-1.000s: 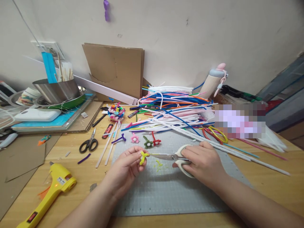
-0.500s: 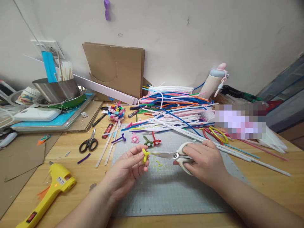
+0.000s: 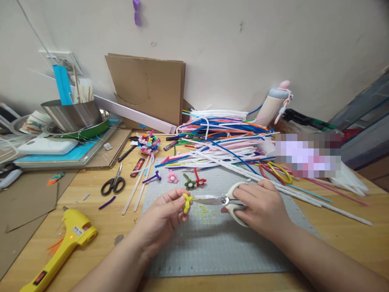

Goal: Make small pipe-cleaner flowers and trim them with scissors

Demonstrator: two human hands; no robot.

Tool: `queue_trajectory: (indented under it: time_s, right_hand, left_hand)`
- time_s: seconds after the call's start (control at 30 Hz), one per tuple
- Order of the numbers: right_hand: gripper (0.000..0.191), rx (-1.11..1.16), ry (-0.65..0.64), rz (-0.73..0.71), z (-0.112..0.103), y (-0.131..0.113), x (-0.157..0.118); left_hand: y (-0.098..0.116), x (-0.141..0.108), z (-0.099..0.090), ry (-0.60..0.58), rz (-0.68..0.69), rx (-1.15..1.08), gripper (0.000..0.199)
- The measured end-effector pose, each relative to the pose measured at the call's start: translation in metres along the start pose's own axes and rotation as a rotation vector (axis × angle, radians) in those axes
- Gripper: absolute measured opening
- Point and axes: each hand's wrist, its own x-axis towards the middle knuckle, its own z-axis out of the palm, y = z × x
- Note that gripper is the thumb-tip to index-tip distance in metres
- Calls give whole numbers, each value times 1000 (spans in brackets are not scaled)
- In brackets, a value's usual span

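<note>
Between the thumb and fingers of my left hand (image 3: 168, 213) is a small yellow pipe-cleaner flower (image 3: 187, 202), held above the cutting mat (image 3: 212, 251). My right hand (image 3: 263, 205) grips white-handled scissors (image 3: 225, 201) by their loops. The blades are slightly parted and point left, with their tips at the flower's right side. Whether they touch it I cannot tell. Yellow-green clippings (image 3: 203, 211) lie on the mat below. Behind my left hand are a pink flower (image 3: 172, 177), a green flower (image 3: 190, 183), a red flower (image 3: 200, 181) and a purple flower (image 3: 157, 176).
A heap of coloured pipe cleaners (image 3: 225, 138) spreads across the back. To the left lie black-handled scissors (image 3: 113, 184), clear glue sticks (image 3: 133, 196) and a yellow glue gun (image 3: 68, 239). A steel pot (image 3: 73, 115), cardboard sheets (image 3: 164, 89) and a tumbler (image 3: 270, 107) stand near the wall.
The yellow flower has turned slightly and shifted a little to the right in my left hand. The scissor blades have parted a little. Nothing else has visibly moved.
</note>
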Motion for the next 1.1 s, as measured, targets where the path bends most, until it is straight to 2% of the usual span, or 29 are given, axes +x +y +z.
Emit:
queue_trajectory:
  time_s: [0.7,0.9,1.1]
  right_hand:
    - [33,42,-14,-15,0,0,0]
    - [35,35,1,-30,-1,-1,0]
    - [30,27,13,-27,1,-1,1]
  left_hand:
    - [-1,-1,-2,-13,-11,-26,19]
    - [-1,-1,-3,-48,13,-36,18]
    - [1,-2,-1,-3,-66,-61,16]
